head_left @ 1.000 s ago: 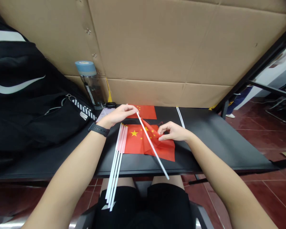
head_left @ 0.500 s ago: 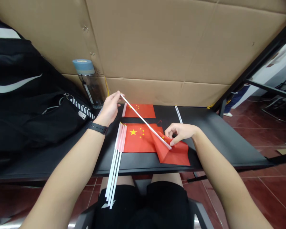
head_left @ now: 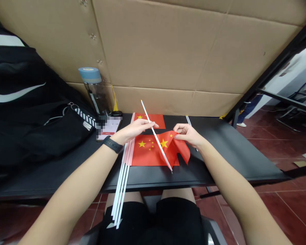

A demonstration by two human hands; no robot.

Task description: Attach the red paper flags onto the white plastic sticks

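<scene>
My left hand (head_left: 136,130) pinches a thin white stick (head_left: 156,136) near its middle; the stick slants from upper left down to the table's front. My right hand (head_left: 187,133) grips the top edge of a loose red flag with yellow stars (head_left: 177,147), lifted and crumpled against the stick. Under them lies a stack of finished red flags (head_left: 145,154) whose white sticks (head_left: 121,190) reach past the table's front edge over my lap. A black band sits on my left wrist.
A further red flag (head_left: 155,119) and spare white sticks (head_left: 188,119) lie at the back of the black table (head_left: 234,149). A phone (head_left: 109,127), a blue-lidded bottle (head_left: 94,90) and a black bag (head_left: 27,109) stand left. Cardboard (head_left: 180,51) walls the back.
My left hand slid along the stick toward its middle and swung it steeper. My right hand lifted the loose flag off the table and brought it up toward the stick.
</scene>
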